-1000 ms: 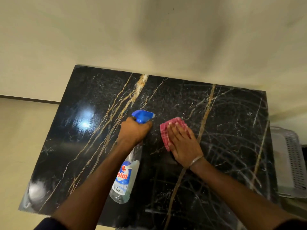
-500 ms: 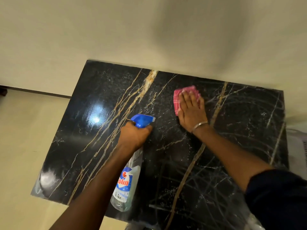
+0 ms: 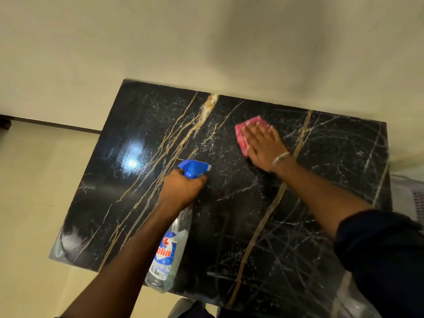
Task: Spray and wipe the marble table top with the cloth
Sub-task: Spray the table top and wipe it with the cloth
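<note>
Your left hand (image 3: 183, 189) is clenched around the neck of the spray bottle (image 3: 167, 253), just under its blue trigger head (image 3: 194, 167). The bottle is clear with a blue and red label. It is tilted: the nozzle points away from you over the middle of the bench (image 3: 137, 203), and the bottom reaches past the near edge. If a finger lies on the trigger, I cannot tell.

Your right hand (image 3: 263, 143) is released and flat, fingers straight and close together, and it presses the pink cloth (image 3: 241, 136) on the black marble top. The cloth is in the far part of the bench, to the right of the thick golden vein (image 3: 207, 111) and near the side at the wall (image 3: 206, 42). Only its left and far edges show from under your fingers. Cloth and bottle are apart from each other.

A thin metal bracelet (image 3: 281, 157) sits on your right wrist, and a dark sleeve (image 3: 378, 249) covers the upper arm. A white plastic basket (image 3: 410, 203) stands beside the right end of the bench.
</note>
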The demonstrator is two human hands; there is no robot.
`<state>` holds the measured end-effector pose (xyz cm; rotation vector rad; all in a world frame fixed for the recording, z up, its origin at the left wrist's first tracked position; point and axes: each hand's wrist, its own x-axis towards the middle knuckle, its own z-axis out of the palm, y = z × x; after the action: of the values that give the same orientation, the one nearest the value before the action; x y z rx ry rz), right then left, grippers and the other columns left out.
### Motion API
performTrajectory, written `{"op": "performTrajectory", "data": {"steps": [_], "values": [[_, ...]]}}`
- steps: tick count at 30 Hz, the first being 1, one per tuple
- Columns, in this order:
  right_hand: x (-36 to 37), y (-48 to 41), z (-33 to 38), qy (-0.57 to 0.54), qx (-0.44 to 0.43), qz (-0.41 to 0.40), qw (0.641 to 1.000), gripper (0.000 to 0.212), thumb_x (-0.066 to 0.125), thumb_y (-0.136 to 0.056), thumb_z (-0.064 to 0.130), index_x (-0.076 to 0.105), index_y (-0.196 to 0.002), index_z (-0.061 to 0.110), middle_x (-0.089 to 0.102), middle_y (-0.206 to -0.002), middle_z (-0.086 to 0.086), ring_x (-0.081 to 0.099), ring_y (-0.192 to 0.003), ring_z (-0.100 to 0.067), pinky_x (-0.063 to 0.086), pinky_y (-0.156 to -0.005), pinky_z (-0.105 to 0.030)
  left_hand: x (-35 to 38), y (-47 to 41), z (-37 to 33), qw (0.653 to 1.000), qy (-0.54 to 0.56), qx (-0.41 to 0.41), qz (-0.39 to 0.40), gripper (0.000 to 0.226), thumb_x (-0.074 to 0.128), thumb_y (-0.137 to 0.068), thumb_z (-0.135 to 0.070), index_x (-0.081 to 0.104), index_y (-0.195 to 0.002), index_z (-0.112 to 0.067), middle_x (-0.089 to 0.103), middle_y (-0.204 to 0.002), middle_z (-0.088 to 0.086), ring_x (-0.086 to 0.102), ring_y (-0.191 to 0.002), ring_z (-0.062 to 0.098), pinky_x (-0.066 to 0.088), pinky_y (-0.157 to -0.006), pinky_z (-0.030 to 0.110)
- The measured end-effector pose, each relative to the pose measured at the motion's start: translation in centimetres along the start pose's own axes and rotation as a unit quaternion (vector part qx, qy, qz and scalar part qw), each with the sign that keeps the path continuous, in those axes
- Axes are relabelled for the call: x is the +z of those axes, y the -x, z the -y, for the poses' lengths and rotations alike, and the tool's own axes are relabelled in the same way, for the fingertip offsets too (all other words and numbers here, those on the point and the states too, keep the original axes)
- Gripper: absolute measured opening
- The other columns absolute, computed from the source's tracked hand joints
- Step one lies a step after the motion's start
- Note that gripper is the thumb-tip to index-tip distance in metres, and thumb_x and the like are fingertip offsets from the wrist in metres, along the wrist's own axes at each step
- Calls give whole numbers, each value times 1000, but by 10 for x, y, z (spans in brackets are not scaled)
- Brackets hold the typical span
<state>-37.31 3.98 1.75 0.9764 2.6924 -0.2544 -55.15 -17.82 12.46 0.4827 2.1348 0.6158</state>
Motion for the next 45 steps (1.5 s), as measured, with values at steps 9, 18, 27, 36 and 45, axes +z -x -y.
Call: {"op": "performTrajectory", "data": {"steps": [9, 18, 27, 36, 45], "values": [[11, 34, 45, -18, 13, -2, 1000, 65, 13, -99, 42, -7, -158, 22, -11, -166, -5, -15, -151, -28, -4, -121, -55, 2, -1, 2, 1000, 9, 16, 16, 50, 70, -86, -34, 53, -126, -9, 66, -98, 4, 66, -85, 17, 55, -71, 29], [46, 116, 69, 12, -95, 2, 995, 65, 24, -99, 42, 5, -159, 24, 2, -167, -1, -3, -153, -26, 4, -122, -55, -3, 6, 6, 999, -4, 41, 27, 44, 71, -85, -32, 57, -121, -11, 68, -95, 3, 67, -79, 13, 53, -64, 25], [18, 34, 60, -44, 104, 3, 994, 68, 10, -93, 44, -5, -158, 25, -9, -166, -2, -13, -152, -26, -8, -120, -53, -14, 15, 26, 996, -57, 52, 53, 53, 70, -84, -38, 52, -127, -11, 66, -103, 6, 67, -88, 18, 58, -82, 38], [79, 197, 147, -19, -90, -32, 995, 66, 33, -99, 40, 10, -159, 22, 2, -167, -4, 0, -153, -29, 7, -120, -59, -15, 28, 45, 996, -53, 54, 51, 56, 70, -85, -35, 51, -132, -12, 66, -106, 6, 66, -85, 16, 57, -71, 31], [37, 93, 98, -53, 134, 8, 989, 69, 8, -91, 42, -7, -157, 28, -10, -166, 0, -13, -152, -24, -5, -121, -54, -21, 53, 71, 992, -88, 62, 61, 53, 66, -87, -41, 50, -129, -12, 64, -104, 5, 61, -81, 12, 47, -61, 22]]}}
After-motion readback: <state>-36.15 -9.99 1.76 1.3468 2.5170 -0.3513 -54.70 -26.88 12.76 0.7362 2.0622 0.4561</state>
